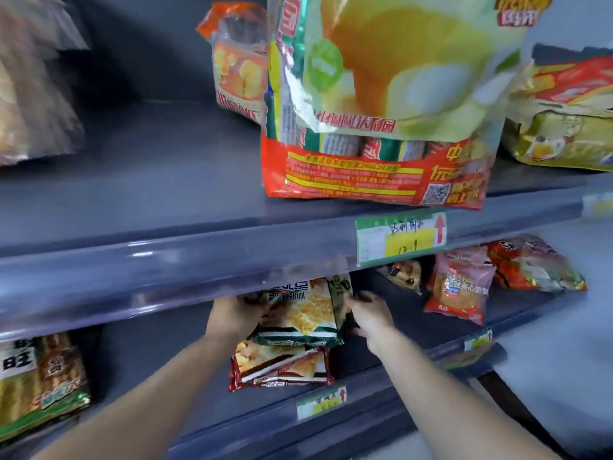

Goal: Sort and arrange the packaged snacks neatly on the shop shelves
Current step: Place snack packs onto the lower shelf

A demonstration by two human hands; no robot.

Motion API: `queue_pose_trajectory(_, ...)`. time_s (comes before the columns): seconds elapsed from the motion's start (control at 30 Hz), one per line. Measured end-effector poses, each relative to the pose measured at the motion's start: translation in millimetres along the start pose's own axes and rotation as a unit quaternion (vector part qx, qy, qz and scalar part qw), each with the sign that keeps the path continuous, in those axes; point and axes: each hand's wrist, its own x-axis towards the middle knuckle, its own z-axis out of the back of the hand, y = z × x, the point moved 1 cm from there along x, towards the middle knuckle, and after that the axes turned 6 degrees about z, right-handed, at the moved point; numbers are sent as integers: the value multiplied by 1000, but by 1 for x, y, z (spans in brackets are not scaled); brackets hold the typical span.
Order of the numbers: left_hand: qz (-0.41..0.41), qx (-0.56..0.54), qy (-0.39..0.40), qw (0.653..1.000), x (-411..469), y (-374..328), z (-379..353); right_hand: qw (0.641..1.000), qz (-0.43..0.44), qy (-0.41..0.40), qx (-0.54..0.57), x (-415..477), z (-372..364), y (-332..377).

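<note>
On the lower shelf [381, 393] a green-edged cracker pack [303, 313] lies on top of a red-edged cracker pack [282, 366]. My left hand [237, 315] grips the green pack's left side. My right hand [370, 313] grips its right edge, fingers curled round the dark end of the pack. The far fingertips of both hands are hidden under the upper shelf's front rail [199, 257].
A large red and yellow cake bag [381, 104] stands on the upper shelf, with an orange bag [238, 61] behind it and yellow packs [564, 127] to the right. On the lower shelf lie a pink pack [459, 290], a red pack [530, 263] and a green-yellow bag [39, 380].
</note>
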Motion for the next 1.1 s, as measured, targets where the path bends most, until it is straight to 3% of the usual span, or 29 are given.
queue_pose_trajectory(0.2,11,28,-55,998,-8,-4,-9,997,-38,64,-19,67,-20,-31)
queue_pose_trajectory(0.33,18,33,-91,995,-18,-3,-13,997,-24,61,-48,76,-23,-22)
queue_pose_trajectory(0.57,39,46,-126,990,-32,-8,-22,953,195,66,-224,72,-25,19)
queue_pose_trajectory(0.67,50,51,-118,990,-36,-16,-32,923,255,14,-287,69,-11,40)
queue_pose_trajectory(1.1,55,110,-85,989,-31,-56,-90,876,410,-67,-244,80,55,70)
